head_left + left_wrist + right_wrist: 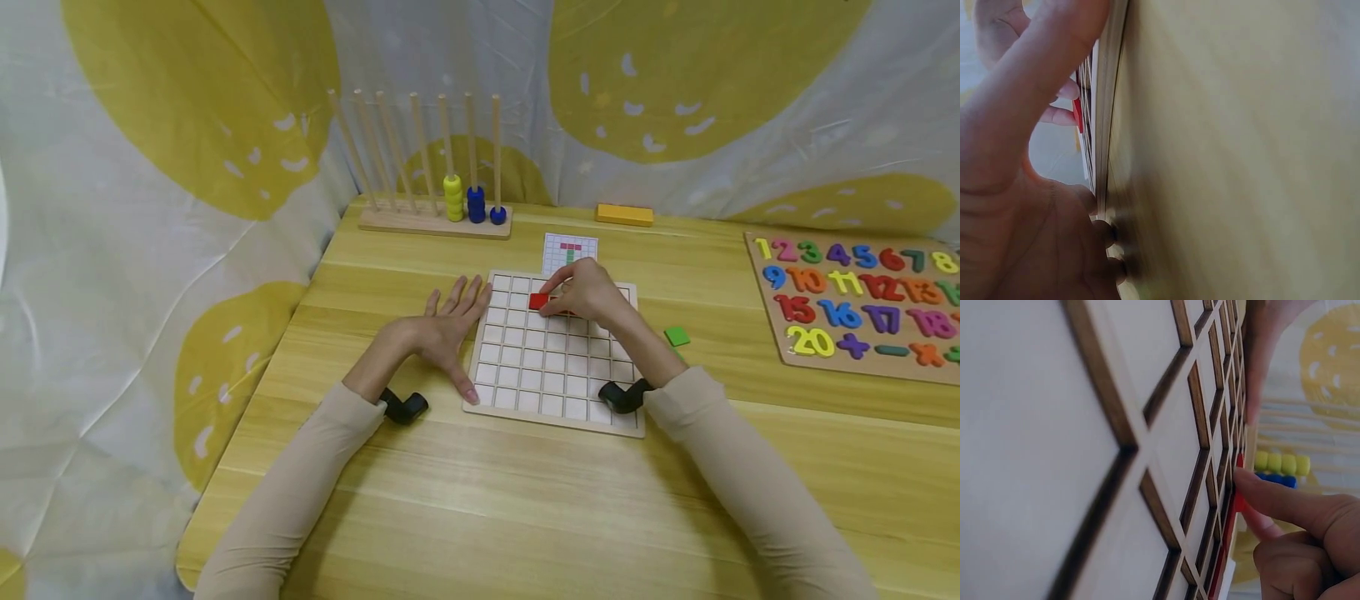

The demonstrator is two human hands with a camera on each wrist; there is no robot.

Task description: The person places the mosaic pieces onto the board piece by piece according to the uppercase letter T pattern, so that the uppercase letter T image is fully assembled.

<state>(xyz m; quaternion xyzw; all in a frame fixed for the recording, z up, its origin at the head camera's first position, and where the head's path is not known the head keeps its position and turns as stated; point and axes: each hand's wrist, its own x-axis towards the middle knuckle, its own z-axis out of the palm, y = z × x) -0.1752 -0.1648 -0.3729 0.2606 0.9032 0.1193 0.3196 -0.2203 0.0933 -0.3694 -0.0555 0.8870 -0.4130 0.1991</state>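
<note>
A wooden grid board point(528, 406) with white square cells lies on the table. My left hand point(442, 333) rests along its left side, fingers spread, the thumb at the near corner and the fingertips near the far one. With thumb and fingers, my right hand point(585, 292) pinches a red square tile point(538, 301) at a cell in the second row from the far edge. In the right wrist view the tile point(1239, 499) stands tilted at the grid, and more red shows in the cells beside it, partly hidden by the hand in the head view.
Behind the board lies a pattern card point(558, 248) with a pink and green figure. A green tile point(677, 336) is to the right. Farther back stand a peg abacus point(435, 221) and an orange-yellow block point(624, 215); a number puzzle board point(862, 308) lies far right.
</note>
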